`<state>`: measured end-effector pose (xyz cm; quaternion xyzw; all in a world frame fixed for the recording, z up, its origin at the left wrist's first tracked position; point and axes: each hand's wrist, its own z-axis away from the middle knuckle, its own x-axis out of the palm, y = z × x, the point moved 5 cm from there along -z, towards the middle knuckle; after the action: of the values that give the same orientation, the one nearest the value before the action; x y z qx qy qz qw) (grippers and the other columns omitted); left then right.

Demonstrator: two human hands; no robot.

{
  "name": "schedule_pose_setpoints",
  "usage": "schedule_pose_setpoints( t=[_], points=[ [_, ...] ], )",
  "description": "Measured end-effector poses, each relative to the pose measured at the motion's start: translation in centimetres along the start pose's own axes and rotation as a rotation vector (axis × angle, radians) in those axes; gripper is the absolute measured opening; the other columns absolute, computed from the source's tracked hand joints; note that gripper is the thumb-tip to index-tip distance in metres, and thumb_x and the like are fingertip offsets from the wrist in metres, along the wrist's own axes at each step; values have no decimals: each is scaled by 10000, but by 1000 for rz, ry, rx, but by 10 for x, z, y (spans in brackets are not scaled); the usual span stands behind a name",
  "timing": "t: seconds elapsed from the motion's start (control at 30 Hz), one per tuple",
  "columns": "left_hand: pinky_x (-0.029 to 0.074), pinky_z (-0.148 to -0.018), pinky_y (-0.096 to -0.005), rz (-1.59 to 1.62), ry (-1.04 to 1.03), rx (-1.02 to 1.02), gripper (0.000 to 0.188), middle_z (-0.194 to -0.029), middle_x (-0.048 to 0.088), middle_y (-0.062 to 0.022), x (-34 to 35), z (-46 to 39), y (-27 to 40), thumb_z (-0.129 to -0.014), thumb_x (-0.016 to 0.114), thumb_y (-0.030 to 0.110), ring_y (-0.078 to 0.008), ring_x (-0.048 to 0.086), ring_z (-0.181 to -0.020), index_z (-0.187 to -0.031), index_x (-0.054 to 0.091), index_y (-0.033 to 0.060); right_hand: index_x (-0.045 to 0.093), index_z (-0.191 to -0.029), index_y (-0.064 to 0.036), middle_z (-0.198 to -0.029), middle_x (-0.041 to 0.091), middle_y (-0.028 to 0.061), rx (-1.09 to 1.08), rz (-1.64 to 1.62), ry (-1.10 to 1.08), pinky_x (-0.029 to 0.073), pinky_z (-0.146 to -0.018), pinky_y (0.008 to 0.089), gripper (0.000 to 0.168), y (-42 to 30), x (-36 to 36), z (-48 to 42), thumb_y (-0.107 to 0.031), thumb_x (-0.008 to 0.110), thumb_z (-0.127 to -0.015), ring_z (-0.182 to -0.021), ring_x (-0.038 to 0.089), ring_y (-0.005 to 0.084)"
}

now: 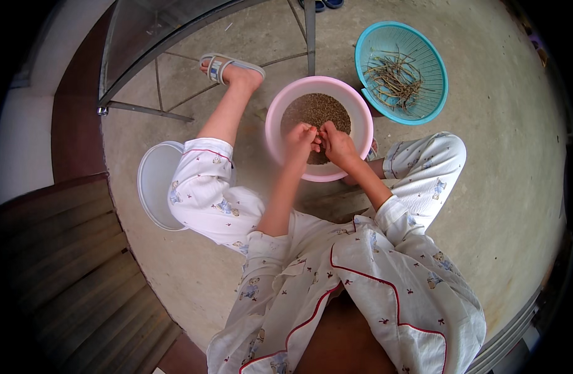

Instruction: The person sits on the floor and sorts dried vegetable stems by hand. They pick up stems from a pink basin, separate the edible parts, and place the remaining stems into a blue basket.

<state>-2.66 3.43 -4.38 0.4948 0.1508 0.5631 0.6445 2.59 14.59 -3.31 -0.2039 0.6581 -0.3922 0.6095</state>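
A pink basin [273, 122] with a pale inside stands on the floor before me, its bottom covered with small brown grain-like pieces [321, 108]. Over it, my left hand [301, 139] and my right hand [337, 144] meet, thumbs and fingertips close together with the fingers bent. Something small and reddish shows near the fingertips, but whether it is a held thing or part of the fingers I cannot tell. Right of the basin, a turquoise plastic strainer basket [443, 77] contains a tangle of thin brown stems [398, 82].
A metal-framed table [174, 44] with a glass-like top stands at the upper left, one leg just behind the basin. A white round bucket [159, 187] is beside my left knee. Dark slippers [325, 4] lie at the top. Brown slats [76, 271] edge the floor at the lower left.
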Motion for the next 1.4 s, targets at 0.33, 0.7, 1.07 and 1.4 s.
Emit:
schedule_pose_setpoints(
  t=[0.33, 0.7, 1.07, 1.4],
  points=[
    [447, -533, -248, 63, -48, -16, 107, -807, 580, -73, -1, -2, -2, -937, 517, 100, -138, 570, -661, -846, 507, 44, 518, -874, -57, -703, 613, 183, 29, -178, 67, 469, -599, 460, 79, -2, -8, -1, -125, 527, -836, -673, 611, 386],
    [418, -518, -241, 54, -89, -12, 103, -784, 565, -61, -2, -4, -1, -938, 510, 88, -133, 556, -641, -843, 497, 50, 625, -805, -32, -637, 603, 148, 200, -412, -16, 469, -570, 363, 154, 26, 4, -3, -157, 540, -834, -588, 618, 261],
    [424, -518, -250, 60, -13, 15, 113, -780, 556, -68, -10, -5, -5, -939, 505, 90, -133, 554, -632, -838, 501, 41, 563, -835, -48, -675, 608, 178, 45, -97, -8, 467, -597, 449, 119, 8, -7, -2, -163, 546, -860, -661, 607, 372],
    [430, -506, -250, 54, -20, 0, 115, -779, 556, -68, -12, -6, -6, -935, 510, 87, -138, 557, -623, -830, 502, 41, 516, -905, -55, -717, 610, 190, 17, -50, 54, 463, -608, 476, 77, 12, -6, -1, -115, 536, -861, -698, 609, 390]
  ],
)
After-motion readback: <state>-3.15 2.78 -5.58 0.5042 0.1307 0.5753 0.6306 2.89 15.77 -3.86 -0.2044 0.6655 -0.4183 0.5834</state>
